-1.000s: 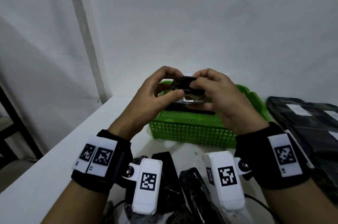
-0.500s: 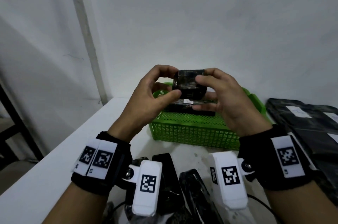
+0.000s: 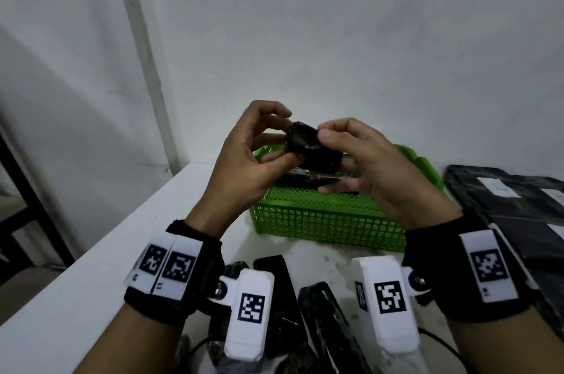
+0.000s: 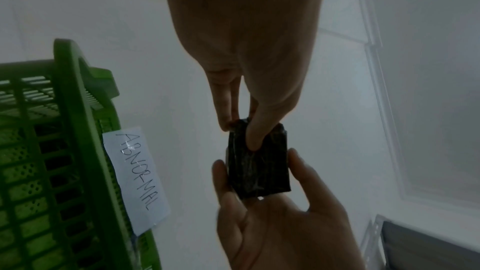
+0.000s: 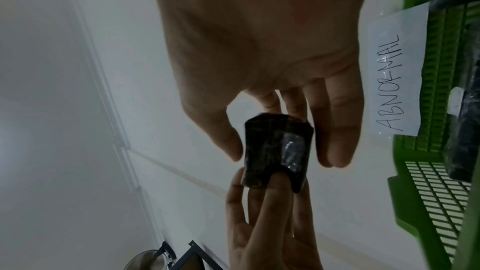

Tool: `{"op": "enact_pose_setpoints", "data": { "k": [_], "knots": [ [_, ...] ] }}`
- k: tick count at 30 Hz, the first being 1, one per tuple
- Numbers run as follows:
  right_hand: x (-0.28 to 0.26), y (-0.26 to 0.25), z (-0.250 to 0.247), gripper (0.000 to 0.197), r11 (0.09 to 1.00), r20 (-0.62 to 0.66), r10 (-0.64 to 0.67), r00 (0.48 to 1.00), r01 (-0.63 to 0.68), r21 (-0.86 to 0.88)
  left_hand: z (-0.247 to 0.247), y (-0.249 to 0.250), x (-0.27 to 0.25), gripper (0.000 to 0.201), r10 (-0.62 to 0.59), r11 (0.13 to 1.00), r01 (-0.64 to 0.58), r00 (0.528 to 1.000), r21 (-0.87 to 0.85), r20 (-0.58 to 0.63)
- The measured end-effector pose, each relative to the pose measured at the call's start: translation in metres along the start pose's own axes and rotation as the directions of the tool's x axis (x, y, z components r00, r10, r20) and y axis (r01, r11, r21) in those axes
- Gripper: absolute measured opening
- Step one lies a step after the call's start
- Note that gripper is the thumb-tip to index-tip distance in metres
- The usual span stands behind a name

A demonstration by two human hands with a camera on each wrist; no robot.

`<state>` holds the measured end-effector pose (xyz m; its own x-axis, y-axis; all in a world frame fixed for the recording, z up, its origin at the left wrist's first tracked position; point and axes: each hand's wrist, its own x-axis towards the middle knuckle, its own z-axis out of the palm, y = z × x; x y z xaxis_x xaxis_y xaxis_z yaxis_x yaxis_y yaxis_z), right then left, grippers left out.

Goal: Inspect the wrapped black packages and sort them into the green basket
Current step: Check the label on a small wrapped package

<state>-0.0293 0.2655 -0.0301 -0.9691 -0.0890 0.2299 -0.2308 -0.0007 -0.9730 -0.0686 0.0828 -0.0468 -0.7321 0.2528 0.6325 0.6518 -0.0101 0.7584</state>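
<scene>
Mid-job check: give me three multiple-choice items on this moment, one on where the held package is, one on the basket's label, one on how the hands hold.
1. Where is the small black package?
A. in the air above the green basket
B. on the table
C. on the floor

2. What does the paper label say?
A. NORMAL
B. ABNORMAL
C. EMPTY

3. How is it held?
A. left hand only
B. right hand only
C. both hands

Answers: A, it sits between the hands over the basket; B, the handwriting reads so; C, each hand's grip pinches one end.

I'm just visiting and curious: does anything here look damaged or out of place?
Nothing looks damaged. Both hands hold a small wrapped black package above the green basket, whose paper label reads ABNORMAL.
</scene>
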Motion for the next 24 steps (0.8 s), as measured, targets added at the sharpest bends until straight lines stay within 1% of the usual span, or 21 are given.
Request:
{"op": "enact_pose_setpoints", "data": {
  "k": [1, 2, 4, 5, 6, 7, 9, 10, 12, 14, 15, 16, 17, 19, 21, 22, 24],
  "knots": [
    [0.0007, 0.0005, 0.0009, 0.008, 1.0, -0.017, -0.004, 1.0, 0.004, -0.012, 0.0013, 0.0009, -0.0013, 0.05, 0.017, 1.0, -0.018, 1.0, 0.019, 0.014],
    [0.0013, 0.0011, 0.0025, 0.007, 0.999, -0.049, -0.03, 0.998, 0.029, -0.026, 0.0024, 0.0017, -0.0028, 0.05, 0.038, 0.998, -0.039, 0.999, 0.041, 0.031],
    [0.0031, 0.0032, 0.004, 0.018, 0.987, -0.148, -0.139, 0.979, 0.125, -0.096, 0.0028, 0.0034, -0.0047, 0.049, 0.068, 0.995, -0.072, 0.995, 0.064, 0.07],
    [0.0039, 0.0047, 0.0033, 0.019, 0.97, -0.194, -0.215, 0.957, 0.186, -0.156, 0.003, 0.0041, -0.0048, 0.048, 0.063, 0.996, -0.068, 0.994, 0.057, 0.085],
    [0.0043, 0.0059, 0.0028, 0.018, 0.945, -0.216, -0.286, 0.933, 0.238, -0.222, 0.0037, 0.0051, -0.0045, 0.045, 0.038, 0.998, -0.041, 0.995, 0.036, 0.088],
    [0.0039, 0.0066, 0.0021, 0.015, 0.921, -0.22, -0.338, 0.915, 0.273, -0.279, 0.0052, 0.0064, -0.0038, 0.04, -0.013, 1.0, 0.013, 0.997, -0.001, 0.08],
    [0.0023, 0.0066, 0.0015, 0.013, 0.887, -0.197, -0.398, 0.896, 0.322, -0.331, 0.0085, 0.0086, -0.0021, 0.027, -0.145, 0.983, 0.152, 0.987, -0.105, 0.075],
    [0.0007, 0.006, 0.0016, 0.016, 0.877, -0.162, -0.416, 0.895, 0.348, -0.333, 0.0089, 0.0084, -0.0013, 0.024, -0.188, 0.97, 0.197, 0.979, -0.145, 0.075],
    [-0.0026, 0.0045, 0.0012, 0.025, 0.869, -0.06, -0.409, 0.911, 0.368, -0.331, 0.0076, 0.0061, -0.0001, 0.023, -0.203, 0.957, 0.213, 0.977, -0.197, 0.071],
    [-0.0032, 0.0067, -0.0003, 0.046, 0.915, 0.009, -0.315, 0.949, 0.306, -0.261, 0.0038, 0.0046, -0.0006, 0.026, -0.159, 0.959, 0.174, 0.984, -0.225, 0.083],
    [-0.0016, 0.0075, -0.0001, 0.049, 0.947, 0.0, -0.259, 0.966, 0.254, -0.199, 0.002, 0.0038, -0.0009, 0.029, -0.133, 0.962, 0.152, 0.986, -0.227, 0.1],
    [0.001, 0.0089, 0.0002, 0.045, 0.968, -0.037, -0.213, 0.976, 0.206, -0.146, 0.0011, 0.0034, -0.0011, 0.032, -0.11, 0.966, 0.135, 0.987, -0.22, 0.12],
    [0.003, 0.0099, 0.0007, 0.035, 0.976, -0.095, -0.194, 0.976, 0.182, -0.121, 0.0008, 0.0029, -0.0016, 0.034, -0.093, 0.971, 0.12, 0.986, -0.205, 0.139],
    [0.0047, 0.0103, 0.0006, 0.012, 0.959, -0.197, -0.25, 0.948, 0.215, -0.183, 0.0016, 0.0018, -0.0025, 0.035, -0.071, 0.981, 0.099, 0.984, -0.17, 0.165],
    [0.0045, 0.0094, 0.0005, 0.013, 0.924, -0.222, -0.327, 0.919, 0.261, -0.278, 0.0036, 0.0017, -0.0037, 0.035, -0.079, 0.975, 0.113, 0.981, -0.19, 0.178],
    [0.0045, 0.0093, 0.0001, 0.014, 0.917, -0.213, -0.347, 0.913, 0.282, -0.281, 0.0039, 0.002, -0.0039, 0.037, -0.092, 0.968, 0.132, 0.979, -0.216, 0.184],
    [0.0034, 0.0078, 0.0004, 0.014, 0.929, -0.186, -0.338, 0.923, 0.296, -0.224, 0.0041, 0.0021, -0.0033, 0.037, -0.101, 0.957, 0.15, 0.974, -0.247, 0.202]
  ]
}}
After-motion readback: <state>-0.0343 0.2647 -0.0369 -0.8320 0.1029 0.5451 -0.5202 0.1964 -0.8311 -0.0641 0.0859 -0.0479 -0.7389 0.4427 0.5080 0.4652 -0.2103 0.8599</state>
